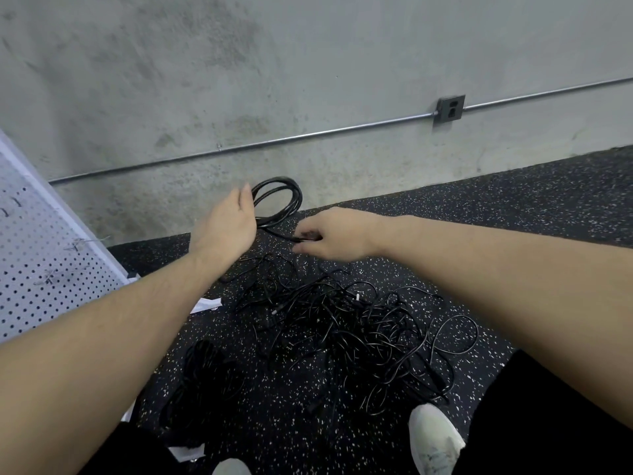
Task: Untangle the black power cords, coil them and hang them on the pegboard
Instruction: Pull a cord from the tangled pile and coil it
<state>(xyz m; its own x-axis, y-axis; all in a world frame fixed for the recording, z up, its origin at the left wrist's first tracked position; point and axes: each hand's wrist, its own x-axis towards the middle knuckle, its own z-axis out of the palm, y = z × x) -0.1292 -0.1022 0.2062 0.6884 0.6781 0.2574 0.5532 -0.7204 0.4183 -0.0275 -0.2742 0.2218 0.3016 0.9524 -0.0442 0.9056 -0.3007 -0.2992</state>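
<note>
Head view: left hand [226, 224] raised, back toward camera, fingers curled round a coiled black power cord [278, 202]; the loops stick out past the hand's far side, held up in front of the concrete wall [308, 63]. Right hand [330, 236] just beside the left hand, palm down, fingers pinching the coil's loose tail [291, 236], which runs from the bottom of the loops straight into its fingertips. Under both hands and nearer the body: tangled pile of black cords [359, 330] on speckled black floor [513, 207]. Under the left forearm, a second darker cord bundle [205, 375] on the floor, blurred. White pegboard [41, 255] with metal hooks [77, 245] off to the left hand's outer side, leaning. White shoe [435, 440] below the right forearm. Wall outlet [450, 109] on conduit [274, 142] far beyond the right hand.
</note>
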